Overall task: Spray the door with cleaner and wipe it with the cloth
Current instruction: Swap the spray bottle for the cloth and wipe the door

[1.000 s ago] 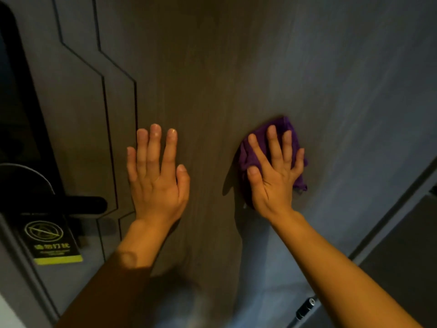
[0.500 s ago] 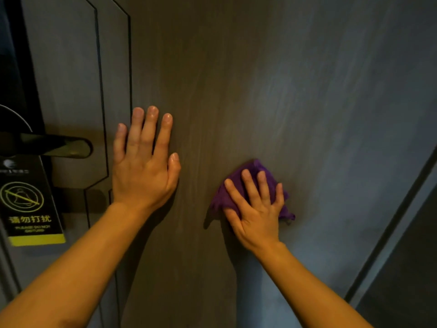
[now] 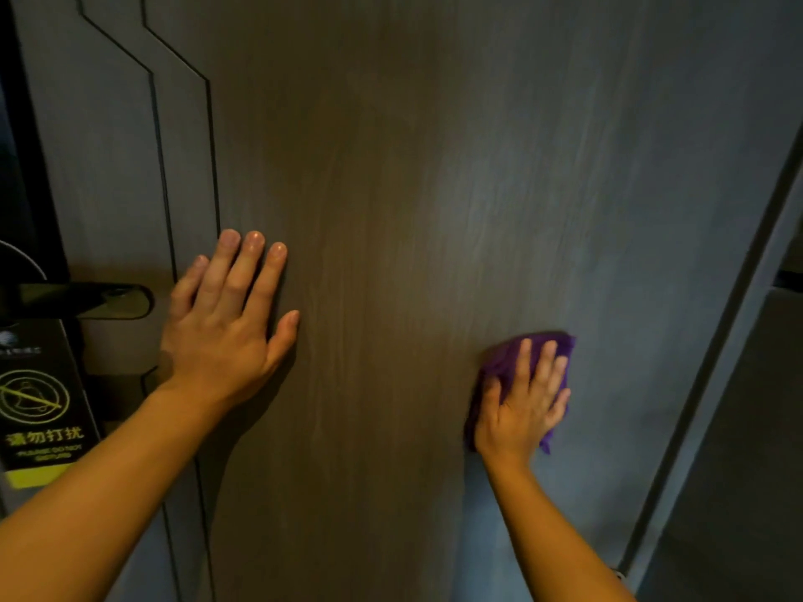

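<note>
Sliding rightward since half a second ago, the right hand (image 3: 523,401) is now pressing the purple cloth (image 3: 504,362) against the door (image 3: 391,210) well right of centre, nearer the door's right edge (image 3: 712,341) than it was. Its fingers are lying spread and flat over the bunched cloth, pinning it to the panel rather than gripping it. The left hand (image 3: 226,323) is bracing flat on the door, fingers close together and extended, holding nothing, just right of the handle (image 3: 87,301) and overlapping the inlaid groove (image 3: 213,167). A do-not-disturb sign (image 3: 43,410) is hanging below the handle at far left. No spray bottle is showing, and whether the surface is wet cannot be told in the dim light; the wiping stage appears to be under way, with the sweep carrying across the lower middle of the panel. Open room is narrowing to the right, where the edge and frame are lying near the cloth; broad bare panel is remaining above both hands and between them. A turn upward or back leftward looks likely before the cloth is running off the edge.
</note>
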Action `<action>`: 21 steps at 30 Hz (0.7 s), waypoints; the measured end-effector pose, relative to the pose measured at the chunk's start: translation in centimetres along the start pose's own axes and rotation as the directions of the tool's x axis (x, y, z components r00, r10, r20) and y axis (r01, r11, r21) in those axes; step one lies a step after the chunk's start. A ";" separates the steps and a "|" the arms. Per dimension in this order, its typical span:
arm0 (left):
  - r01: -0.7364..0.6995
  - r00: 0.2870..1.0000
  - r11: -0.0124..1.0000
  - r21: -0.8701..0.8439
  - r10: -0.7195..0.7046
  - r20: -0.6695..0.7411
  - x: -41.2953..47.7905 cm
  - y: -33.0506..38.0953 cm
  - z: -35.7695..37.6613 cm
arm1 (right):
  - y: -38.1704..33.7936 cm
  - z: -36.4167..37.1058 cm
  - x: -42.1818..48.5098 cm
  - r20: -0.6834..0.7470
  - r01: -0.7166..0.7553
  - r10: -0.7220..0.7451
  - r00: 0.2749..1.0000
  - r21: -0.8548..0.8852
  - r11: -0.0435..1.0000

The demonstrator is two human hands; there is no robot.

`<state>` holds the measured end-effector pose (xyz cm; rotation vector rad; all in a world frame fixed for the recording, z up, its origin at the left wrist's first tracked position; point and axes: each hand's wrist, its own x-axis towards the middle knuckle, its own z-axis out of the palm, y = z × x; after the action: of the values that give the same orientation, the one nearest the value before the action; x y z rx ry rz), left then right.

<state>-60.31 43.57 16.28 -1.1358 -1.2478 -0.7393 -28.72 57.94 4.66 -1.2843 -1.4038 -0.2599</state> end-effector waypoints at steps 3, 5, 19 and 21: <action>0.001 1.000 1.000 -0.026 -0.001 0.024 0.1 -0.1 0.0 | -3.9 -0.2 0.5 -0.032 -0.363 0.374 0.927 0.178 0.915; -0.003 1.000 1.000 -0.024 0.004 0.022 0.1 -0.1 0.1 | -6.6 -0.5 2.0 -0.030 -0.509 0.535 0.844 0.269 0.818; -0.003 1.000 0.998 -0.065 0.002 -0.020 -0.3 -0.2 0.4 | -19.2 -4.4 13.7 -0.158 -0.252 0.287 0.945 0.212 0.944; 0.003 1.000 0.997 -0.075 -0.004 -0.018 -0.3 -0.2 0.5 | -21.1 -4.7 14.5 -0.183 -0.134 0.160 0.970 0.148 0.980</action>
<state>-60.68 43.92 16.04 -1.1853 -1.2156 -0.8032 -38.88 54.05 28.33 -1.2106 -1.1348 -0.1808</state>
